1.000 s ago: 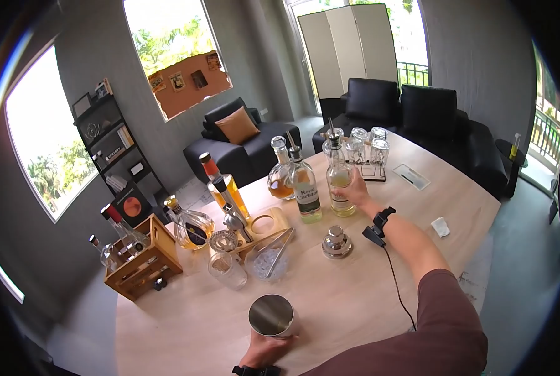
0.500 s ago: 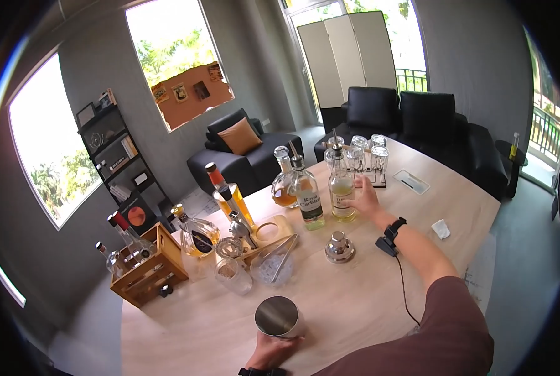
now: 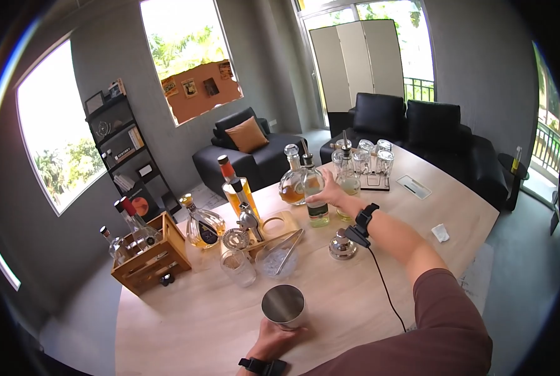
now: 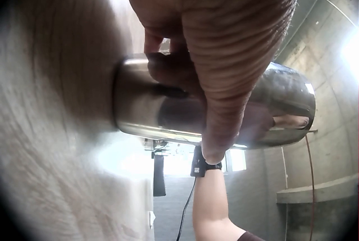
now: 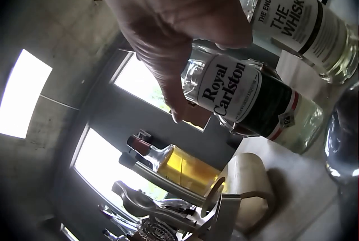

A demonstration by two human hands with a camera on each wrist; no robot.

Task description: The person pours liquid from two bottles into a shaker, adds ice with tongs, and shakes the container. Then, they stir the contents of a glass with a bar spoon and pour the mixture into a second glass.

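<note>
In the head view my left hand (image 3: 276, 339) holds an upright metal shaker tin (image 3: 284, 307) low on its side; the left wrist view shows my thumb and fingers round the tin (image 4: 275, 106). My right hand (image 3: 333, 191) is at the upper part of the standing Royal Carlston bottle (image 3: 318, 214), its thumb across the front. The right wrist view has the bottle (image 5: 244, 95) between thumb and fingers, the fingertips hidden. Just right of it stands the whisky bottle (image 5: 303, 22). A metal shaker top (image 3: 342, 246) lies on the table nearer me.
Left of the tin are a glass (image 3: 238, 268), an ice bowl (image 3: 270, 261) with tongs, and a wooden stand (image 3: 285, 220) with bar tools. Several bottles and a wooden crate (image 3: 151, 263) stand farther left. Upturned glasses (image 3: 385, 158) are at the back; a cable (image 3: 386, 285) crosses the table.
My right hand has left the whisky bottle and moved left to the Royal Carlston bottle. My left hand still holds the tin. The head view has shifted slightly.
</note>
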